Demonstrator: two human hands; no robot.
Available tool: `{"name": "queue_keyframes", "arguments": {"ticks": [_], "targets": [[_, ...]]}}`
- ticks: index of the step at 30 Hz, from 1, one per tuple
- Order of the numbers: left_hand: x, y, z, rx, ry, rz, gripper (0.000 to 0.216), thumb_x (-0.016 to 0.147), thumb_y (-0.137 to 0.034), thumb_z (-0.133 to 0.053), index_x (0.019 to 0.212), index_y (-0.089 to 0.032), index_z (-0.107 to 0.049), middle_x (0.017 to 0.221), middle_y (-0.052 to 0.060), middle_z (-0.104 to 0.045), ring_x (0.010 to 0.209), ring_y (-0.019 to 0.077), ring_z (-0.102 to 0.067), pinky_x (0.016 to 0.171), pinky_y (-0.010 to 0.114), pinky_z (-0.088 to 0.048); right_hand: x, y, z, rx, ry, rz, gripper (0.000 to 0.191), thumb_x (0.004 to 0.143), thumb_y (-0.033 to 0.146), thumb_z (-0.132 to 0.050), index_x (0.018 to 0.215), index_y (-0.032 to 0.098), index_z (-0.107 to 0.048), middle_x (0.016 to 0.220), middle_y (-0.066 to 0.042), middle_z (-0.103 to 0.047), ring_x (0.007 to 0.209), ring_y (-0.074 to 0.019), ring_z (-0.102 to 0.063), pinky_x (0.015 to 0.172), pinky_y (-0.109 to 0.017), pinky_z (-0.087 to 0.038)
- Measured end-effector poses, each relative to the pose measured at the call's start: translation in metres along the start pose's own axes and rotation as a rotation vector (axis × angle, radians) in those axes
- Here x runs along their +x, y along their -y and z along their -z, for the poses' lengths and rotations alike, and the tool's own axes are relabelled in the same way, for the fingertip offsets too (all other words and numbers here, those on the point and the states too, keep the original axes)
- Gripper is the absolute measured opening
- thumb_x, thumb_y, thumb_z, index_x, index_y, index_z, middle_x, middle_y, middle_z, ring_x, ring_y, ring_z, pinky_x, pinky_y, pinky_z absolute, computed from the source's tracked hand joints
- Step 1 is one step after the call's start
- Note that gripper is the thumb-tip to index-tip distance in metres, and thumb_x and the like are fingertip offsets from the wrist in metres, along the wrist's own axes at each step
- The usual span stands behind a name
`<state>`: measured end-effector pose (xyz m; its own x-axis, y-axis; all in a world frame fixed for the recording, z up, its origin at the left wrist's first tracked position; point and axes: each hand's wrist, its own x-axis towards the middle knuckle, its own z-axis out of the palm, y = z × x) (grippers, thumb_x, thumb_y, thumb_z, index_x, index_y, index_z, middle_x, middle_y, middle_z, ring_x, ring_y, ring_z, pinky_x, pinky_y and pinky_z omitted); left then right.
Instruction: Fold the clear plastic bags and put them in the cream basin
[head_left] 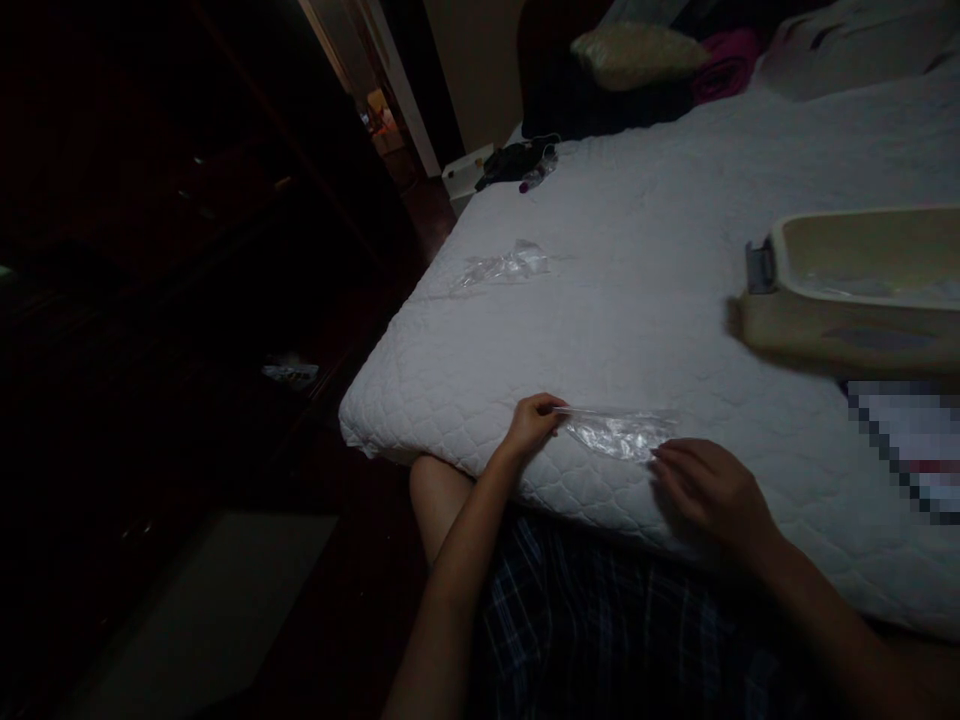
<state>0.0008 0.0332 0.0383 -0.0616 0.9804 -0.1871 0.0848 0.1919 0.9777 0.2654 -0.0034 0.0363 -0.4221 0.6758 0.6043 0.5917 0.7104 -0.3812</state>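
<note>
A clear plastic bag (619,432) stretches between my two hands, just over the near edge of the white quilted bed (637,330). My left hand (534,420) pinches its left end between thumb and fingers. At the right end, my right hand (705,490) has its fingertips closed on the lower corner. The bag looks flat and crinkled, with light shining off it. Farther back on the bed lies a second piece of crumpled clear plastic (506,265), apart from both hands.
A cream plastic bin (825,325) with a grey latch stands on the bed at right. Beyond are a pillow (637,55), a magenta bundle (724,65) and dark items (517,165) at the far left corner. A small shiny packet (291,373) lies left of the bed.
</note>
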Motion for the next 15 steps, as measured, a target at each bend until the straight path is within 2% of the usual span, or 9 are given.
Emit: {"name": "queue_keyframes", "arguments": {"ticks": [2,4,8,11,15], "targets": [[0.0,0.001,0.0,-0.01,0.003,-0.012,0.014,0.066,-0.022,-0.071,0.075,-0.012,-0.066,0.059,-0.004,-0.056,0.047,0.0045,-0.046,0.045,0.017,-0.039,-0.001,0.009,-0.006,-0.099,0.071,0.146,0.018,0.086,0.024,-0.055,0.098,0.019,-0.067,0.097,-0.01,-0.071,0.09,-0.0231,-0.064,0.084,-0.041,-0.048],[0.0,0.002,0.0,-0.013,0.004,-0.024,0.013,0.066,-0.022,-0.07,0.074,-0.012,-0.067,0.06,-0.004,-0.057,0.047,0.0048,-0.046,0.045,0.017,-0.039,0.0,0.015,-0.011,-0.193,0.115,0.188,0.022,0.088,0.023,-0.052,0.103,0.017,-0.066,0.103,-0.011,-0.071,0.096,-0.0252,-0.063,0.092,-0.046,-0.044],[-0.001,0.004,-0.001,-0.004,-0.017,-0.046,0.009,0.066,-0.017,-0.068,0.073,-0.012,-0.067,0.065,-0.002,-0.059,0.051,0.0052,-0.048,0.044,0.016,-0.039,0.002,0.018,-0.019,-0.284,0.125,0.191,0.026,0.089,0.022,-0.051,0.11,0.017,-0.065,0.11,-0.011,-0.07,0.102,-0.0268,-0.062,0.097,-0.051,-0.039],[-0.002,0.005,-0.001,0.013,-0.027,-0.071,0.008,0.066,-0.013,-0.065,0.073,-0.013,-0.068,0.068,-0.002,-0.06,0.052,0.0051,-0.048,0.045,0.016,-0.039,0.0,0.014,-0.019,-0.285,0.093,0.181,0.029,0.088,0.018,-0.051,0.114,0.017,-0.063,0.115,-0.013,-0.067,0.105,-0.0258,-0.061,0.096,-0.048,-0.042],[-0.003,0.004,-0.001,0.043,-0.036,-0.079,0.01,0.067,-0.012,-0.063,0.074,-0.014,-0.069,0.069,-0.002,-0.061,0.052,0.0053,-0.048,0.046,0.016,-0.039,-0.005,0.008,-0.017,-0.282,0.027,0.125,0.036,0.086,0.017,-0.053,0.122,0.022,-0.06,0.126,-0.015,-0.061,0.116,-0.0296,-0.054,0.093,-0.048,-0.045]]}}
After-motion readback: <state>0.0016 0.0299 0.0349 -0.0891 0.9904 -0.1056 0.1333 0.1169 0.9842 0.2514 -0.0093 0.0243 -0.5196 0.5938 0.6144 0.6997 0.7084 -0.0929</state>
